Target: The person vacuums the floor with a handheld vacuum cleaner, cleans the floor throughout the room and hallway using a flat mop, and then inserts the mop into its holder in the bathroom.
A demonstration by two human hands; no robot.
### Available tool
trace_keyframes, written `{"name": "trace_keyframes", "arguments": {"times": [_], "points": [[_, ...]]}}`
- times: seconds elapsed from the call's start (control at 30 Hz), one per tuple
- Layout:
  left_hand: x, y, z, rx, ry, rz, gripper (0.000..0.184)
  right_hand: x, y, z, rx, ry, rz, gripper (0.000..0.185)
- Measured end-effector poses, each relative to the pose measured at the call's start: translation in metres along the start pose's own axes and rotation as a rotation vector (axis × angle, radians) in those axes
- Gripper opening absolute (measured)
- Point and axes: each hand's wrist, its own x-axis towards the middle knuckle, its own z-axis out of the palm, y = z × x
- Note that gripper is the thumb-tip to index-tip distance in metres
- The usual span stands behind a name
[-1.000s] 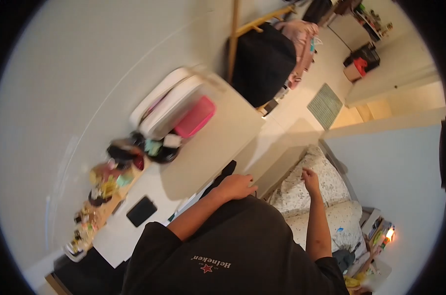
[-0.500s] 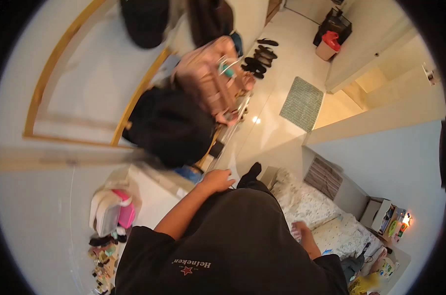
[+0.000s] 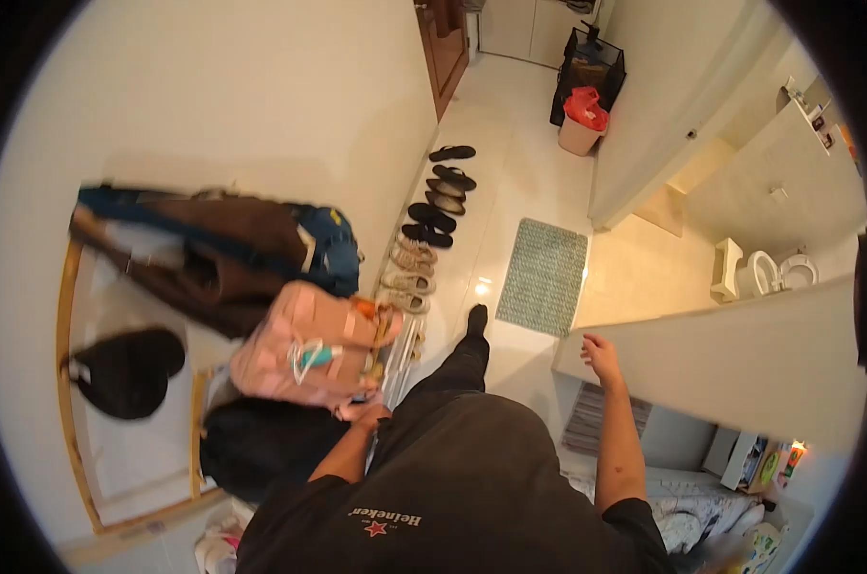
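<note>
My left hand [image 3: 364, 415] hangs low beside my left thigh, close to the lower edge of a pink backpack [image 3: 304, 349] and a black bag [image 3: 271, 440]. Its fingers are mostly hidden, so whether they hold anything is unclear. My right hand [image 3: 601, 360] is held out to the right, fingers loosely apart and nothing in them, near the corner of the wall [image 3: 701, 364]. One dark-socked foot [image 3: 477, 320] is stretched forward on the tiles, just left of a green-grey mat [image 3: 545, 277].
Several shoes [image 3: 430, 225] line the left wall. Ahead stand a pink bin [image 3: 581, 129] with a red bag and a black basket [image 3: 591, 67]. A doorway on the right shows a toilet [image 3: 760, 275]. Jackets [image 3: 232, 239] and a cap [image 3: 127, 371] hang on the left.
The view has turned from the desk and bed towards the hallway. A foot has come forward. My right hand has risen away from the bed, and my left hand is lower, by the bags.
</note>
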Motion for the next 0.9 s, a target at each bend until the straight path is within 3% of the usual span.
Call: {"name": "trace_keyframes", "arguments": {"times": [0.1,0.2,0.27,0.37,0.43,0.53,0.63,0.67,0.7,0.73,0.77,0.8,0.83,0.87,0.9], "points": [[0.058,0.065,-0.099,0.18,-0.098,-0.053,0.035,0.043,0.002,-0.024,0.067,0.067,0.24,0.033],[0.114,0.211,-0.214,0.496,-0.163,-0.143,0.038,0.058,0.005,-0.049,0.022,0.054,0.544,0.033],[0.154,0.287,-0.285,0.214,0.078,-0.279,0.04,0.079,-0.013,-0.065,0.193,0.076,0.528,0.033],[0.211,0.399,-0.371,0.062,0.089,-0.169,0.038,0.112,-0.027,-0.093,0.394,0.168,0.5,0.034],[0.251,0.445,-0.392,-0.052,0.182,-0.035,0.036,0.143,-0.039,-0.111,0.434,0.221,0.513,0.033],[0.28,0.527,-0.411,-0.05,0.249,-0.007,0.033,0.196,-0.035,-0.135,0.441,0.233,0.508,0.032],[0.321,0.541,-0.403,0.081,0.224,0.021,0.038,0.26,-0.054,-0.175,0.281,0.094,0.548,0.034],[0.341,0.52,-0.397,0.2,0.144,0.149,0.041,0.276,-0.06,-0.188,0.205,0.054,0.523,0.032],[0.373,0.491,-0.382,0.38,0.15,0.098,0.033,0.298,-0.061,-0.203,0.204,0.089,0.471,0.032],[0.38,0.49,-0.39,0.691,-0.104,0.267,0.031,0.318,-0.057,-0.221,0.208,0.135,0.424,0.031],[0.389,0.49,-0.394,0.82,-0.251,0.074,0.029,0.335,-0.058,-0.239,0.209,0.215,0.382,0.032],[0.398,0.491,-0.401,0.97,-0.387,0.042,0.032,0.348,-0.065,-0.255,0.246,0.253,0.368,0.032],[0.428,0.452,-0.412,0.686,-0.427,0.018,0.042,0.356,-0.07,-0.276,0.255,0.307,0.357,0.032],[0.457,0.411,-0.427,0.391,-0.358,0.288,0.044,0.361,-0.071,-0.299,0.267,0.371,0.356,0.033],[0.432,0.497,-0.447,0.754,-0.279,0.123,0.043,0.369,-0.064,-0.321,0.181,0.427,0.331,0.034]]}}
